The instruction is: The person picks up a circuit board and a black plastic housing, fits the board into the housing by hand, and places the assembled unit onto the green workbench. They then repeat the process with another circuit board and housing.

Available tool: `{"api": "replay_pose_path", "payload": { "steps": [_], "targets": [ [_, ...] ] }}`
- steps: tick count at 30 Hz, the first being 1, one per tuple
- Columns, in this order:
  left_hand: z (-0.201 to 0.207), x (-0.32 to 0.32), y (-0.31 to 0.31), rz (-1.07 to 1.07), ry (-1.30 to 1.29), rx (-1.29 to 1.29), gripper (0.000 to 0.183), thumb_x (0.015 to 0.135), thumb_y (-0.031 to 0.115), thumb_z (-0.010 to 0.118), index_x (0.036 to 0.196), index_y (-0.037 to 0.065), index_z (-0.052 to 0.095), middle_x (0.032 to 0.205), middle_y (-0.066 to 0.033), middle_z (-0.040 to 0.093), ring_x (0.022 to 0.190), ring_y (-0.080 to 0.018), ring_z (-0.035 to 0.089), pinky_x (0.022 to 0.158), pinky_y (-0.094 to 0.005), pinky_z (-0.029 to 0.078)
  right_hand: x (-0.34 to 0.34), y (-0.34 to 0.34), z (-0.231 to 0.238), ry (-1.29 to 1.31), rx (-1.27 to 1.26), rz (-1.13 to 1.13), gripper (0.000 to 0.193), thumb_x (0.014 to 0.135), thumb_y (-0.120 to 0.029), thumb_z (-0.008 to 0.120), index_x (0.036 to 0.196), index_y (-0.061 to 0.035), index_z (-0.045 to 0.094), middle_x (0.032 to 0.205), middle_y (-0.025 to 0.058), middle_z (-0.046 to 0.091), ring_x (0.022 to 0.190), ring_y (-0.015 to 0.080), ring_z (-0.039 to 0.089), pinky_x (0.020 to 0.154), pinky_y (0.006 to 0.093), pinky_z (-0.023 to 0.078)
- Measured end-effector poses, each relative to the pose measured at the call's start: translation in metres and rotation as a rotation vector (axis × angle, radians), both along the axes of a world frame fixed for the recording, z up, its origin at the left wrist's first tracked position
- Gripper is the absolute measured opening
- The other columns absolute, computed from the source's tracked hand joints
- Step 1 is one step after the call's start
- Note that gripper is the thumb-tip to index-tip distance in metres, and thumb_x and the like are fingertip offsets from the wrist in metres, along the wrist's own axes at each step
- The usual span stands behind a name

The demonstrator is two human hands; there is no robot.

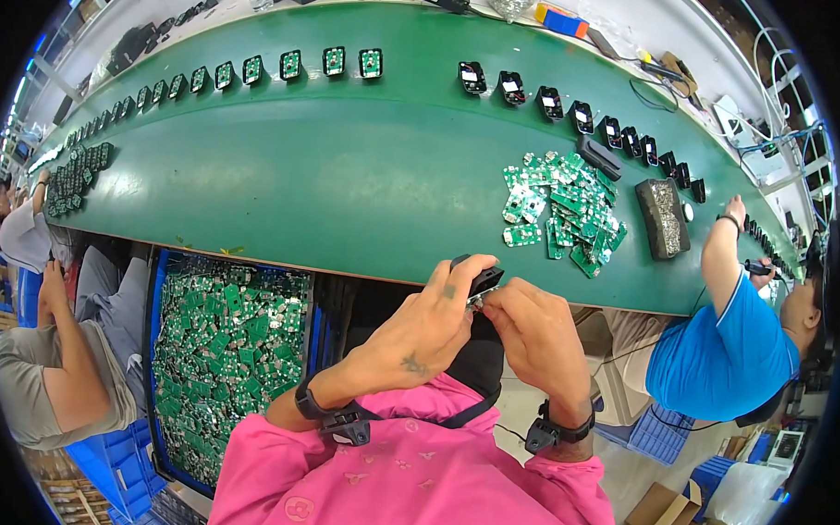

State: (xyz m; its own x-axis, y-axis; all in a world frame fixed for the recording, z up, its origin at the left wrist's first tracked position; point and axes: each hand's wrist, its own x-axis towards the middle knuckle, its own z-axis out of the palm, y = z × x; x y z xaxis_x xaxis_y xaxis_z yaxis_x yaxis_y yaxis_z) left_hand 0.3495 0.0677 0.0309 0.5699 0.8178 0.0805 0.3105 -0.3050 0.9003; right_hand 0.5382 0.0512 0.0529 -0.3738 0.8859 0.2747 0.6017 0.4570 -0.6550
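In front of my chest, just off the bench's near edge, my left hand (422,332) is closed around a small black plastic housing (486,281). My right hand (536,333) meets it from the other side, its thumb and fingers pinched together at the housing's lower edge. A sliver of something pale and greenish, perhaps a circuit board, shows between the two hands; the fingers cover most of it. Beyond my right hand, a loose pile of green circuit boards (579,208) lies on the green bench (330,176).
Housings with green boards (290,64) line the far left; black housings (550,102) curve along the far right. A dark block (662,218) stands right of the pile. Left of me is a blue-edged bin of boards (232,348). People sit on both sides, one in blue (731,357).
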Motion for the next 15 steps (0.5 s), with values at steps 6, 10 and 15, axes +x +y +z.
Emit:
{"api": "replay_pose_path", "payload": {
  "steps": [6, 10, 15],
  "targets": [
    [-0.012, 0.003, -0.002, 0.035, 0.007, 0.049, 0.062, 0.089, -0.002, 0.052, 0.145, 0.006, 0.025, 0.118, -0.032, 0.046, 0.099, -0.0528, 0.055, 0.086, -0.0555, 0.047, -0.004, -0.003, -0.011, 0.044, -0.029, -0.062, 0.005, 0.086, 0.0, 0.062, 0.091, -0.0012, 0.062, 0.081, 0.0153, 0.061, 0.074, 0.036, 0.061, 0.064, 0.0438, 0.047],
    [-0.029, 0.005, 0.007, 0.092, -0.139, -0.111, 0.054, 0.093, 0.0, 0.049, 0.144, 0.003, 0.03, 0.107, -0.0159, 0.056, 0.089, -0.0252, 0.06, 0.078, -0.0352, 0.05, -0.012, 0.002, -0.04, 0.235, 0.04, -0.183, 0.008, 0.086, -0.006, 0.067, 0.085, 0.0014, 0.065, 0.076, 0.0144, 0.061, 0.066, 0.0317, 0.06, 0.06, 0.0371, 0.047],
    [-0.035, 0.001, 0.002, 0.088, -0.441, -0.583, 0.063, 0.091, 0.004, 0.055, 0.147, 0.009, 0.028, 0.095, -0.0052, 0.055, 0.067, -0.0066, 0.052, 0.054, -0.0197, 0.04, -0.005, -0.003, -0.06, 0.358, -0.177, -0.335, 0.017, 0.093, -0.014, 0.068, 0.094, 0.0027, 0.064, 0.069, 0.0084, 0.062, 0.058, 0.0112, 0.059, 0.051, 0.0275, 0.045]
  ]
}}
